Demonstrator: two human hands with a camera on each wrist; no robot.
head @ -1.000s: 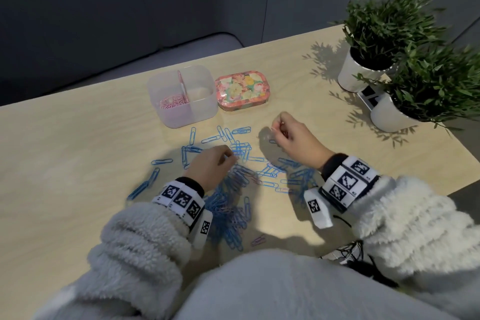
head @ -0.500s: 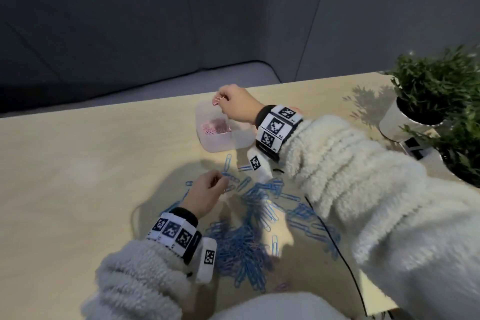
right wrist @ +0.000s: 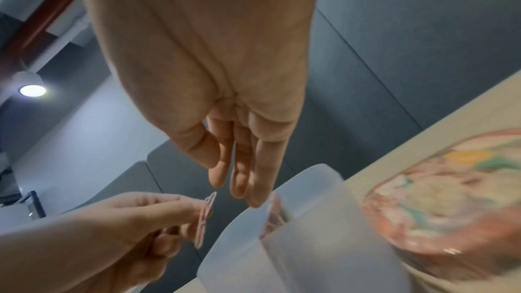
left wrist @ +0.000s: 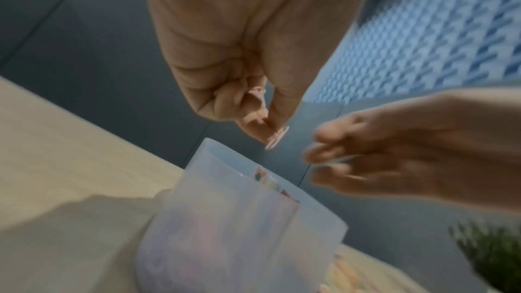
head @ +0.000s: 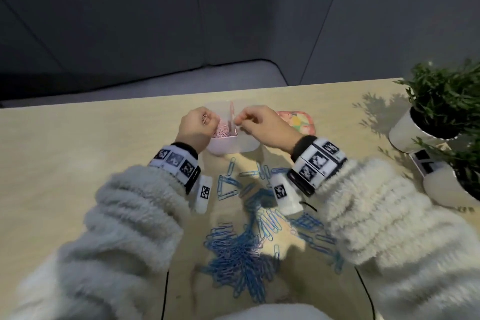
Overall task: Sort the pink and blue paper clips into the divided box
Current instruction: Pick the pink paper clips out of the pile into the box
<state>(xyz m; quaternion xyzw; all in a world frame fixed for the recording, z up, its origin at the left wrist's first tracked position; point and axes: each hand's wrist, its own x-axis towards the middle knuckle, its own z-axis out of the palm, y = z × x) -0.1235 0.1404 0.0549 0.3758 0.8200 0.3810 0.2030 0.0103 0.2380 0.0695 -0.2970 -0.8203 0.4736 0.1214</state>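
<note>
Nearest, at 6 o'clock on the tabletop (head: 78, 163), the blue clips (head: 241, 265) lie in a dense heap, with loose ones trailing up toward 12. None of them are in the box, as far as I can see.

Beyond the heap, the divided box (head: 244, 145) sits with both hands over it. Pink clips (head: 224, 132) fill its left compartment; the right one looks empty, partly hidden by the right hand.

Left hand (head: 196, 126): grip clamped on a pink clip (right wrist: 205, 220), thumb and forefinger pinching it, just at 9 o'clock of the divider (head: 232, 117).
Right hand (head: 262, 125): the wrist view shows fingers (right wrist: 248, 170) straight, apart and holding nothing, tips right over the divider.

Step in hand: drop the pink clip in the left compartment. My take:
- bring the pinch lower, inside the wall, before letting go. A drop from height may bounce it over the divider.
- keep the right hand clear of the left's path. They're nearly touching.
- a hand that catches the rim could tip the light plastic box.

Floral tin (head: 298, 121) sits at 3 o'clock of the box, potted plants (head: 446, 101) further out at the same side.

Versus half a second ago: left hand was down by the blue heap and is now up at the box with a clip. Right hand was already at the box, pinching something; now empty.
</note>
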